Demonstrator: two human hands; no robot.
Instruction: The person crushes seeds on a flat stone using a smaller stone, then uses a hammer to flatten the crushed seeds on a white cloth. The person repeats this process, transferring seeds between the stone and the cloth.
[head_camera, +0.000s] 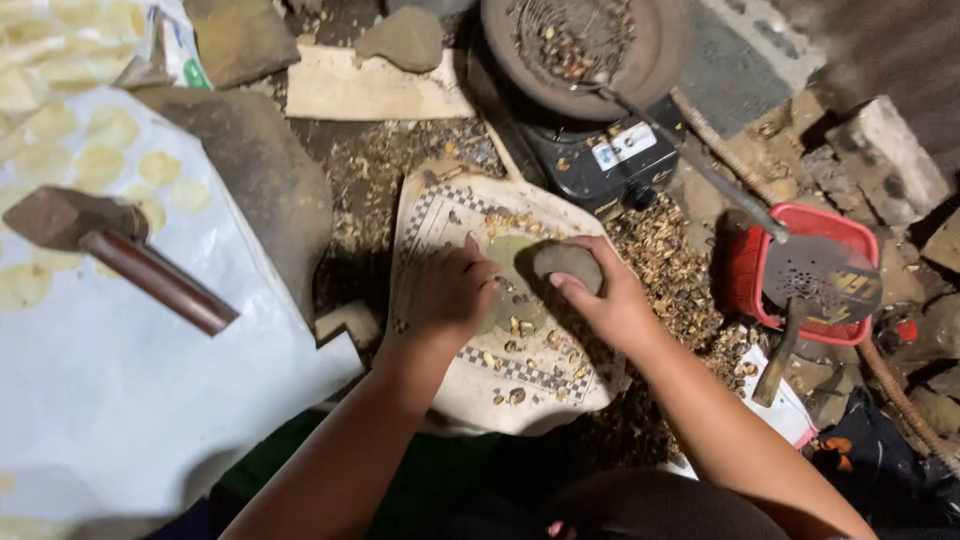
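Flattened pale discs (100, 165) already lay in rows on the white sheet (130, 390) at the left, a hammer (115, 250) resting near its upper edge. On the checker-edged cloth (520, 395), the left hand (450, 295) pressed flat with fingers spread, holding nothing; the right hand (610, 300) gripped a dark stone (566, 265) near the cloth's top edge. Cracked shells (670, 270) littered cloth and ground. Seeds (570, 50) sat in the pan (650, 60); the red basket's (760, 270) contents were hidden.
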